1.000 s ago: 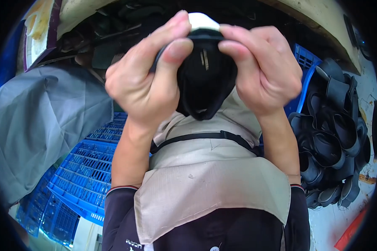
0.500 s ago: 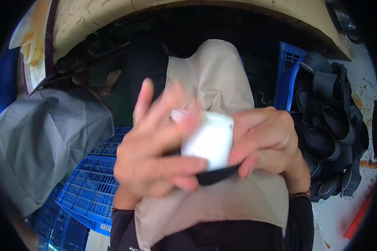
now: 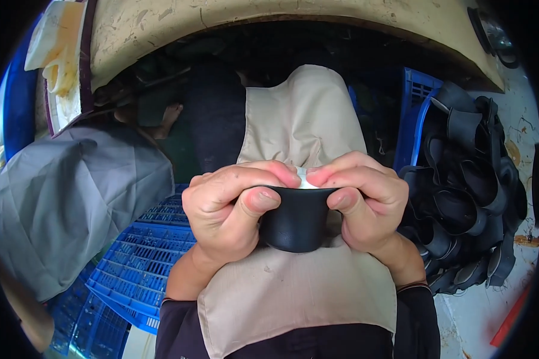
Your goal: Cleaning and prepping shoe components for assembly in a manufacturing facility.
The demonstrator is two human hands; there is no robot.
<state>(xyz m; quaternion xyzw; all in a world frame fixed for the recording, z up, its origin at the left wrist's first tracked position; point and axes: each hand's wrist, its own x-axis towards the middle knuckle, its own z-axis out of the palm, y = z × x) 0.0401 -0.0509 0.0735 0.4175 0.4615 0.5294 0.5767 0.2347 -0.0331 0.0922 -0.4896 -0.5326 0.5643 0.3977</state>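
In front of my lap I hold a black, smooth, curved piece that looks like a shoe upper (image 3: 294,222), its rounded side facing me. Something white (image 3: 305,177) shows just behind its top edge, mostly covered by my fingers. My left hand (image 3: 230,206) pinches the left end of the top edge, thumb on the near face and fingers over the far side. On the right end, my right hand (image 3: 365,200) grips the edge in the same way. The two index fingertips nearly meet at the middle.
A beige apron (image 3: 305,293) covers my lap. Several similar black uppers (image 3: 461,191) are heaped at the right by a blue crate (image 3: 414,113). Blue plastic baskets (image 3: 138,263) stand at the left, near a person's grey-covered lap (image 3: 84,197). A worn beige table edge (image 3: 269,15) curves across the far side.
The white side faced up between my moving hands before; now the black side faces me. My left hand has come down from its spread position, and both hands grip the top edge.
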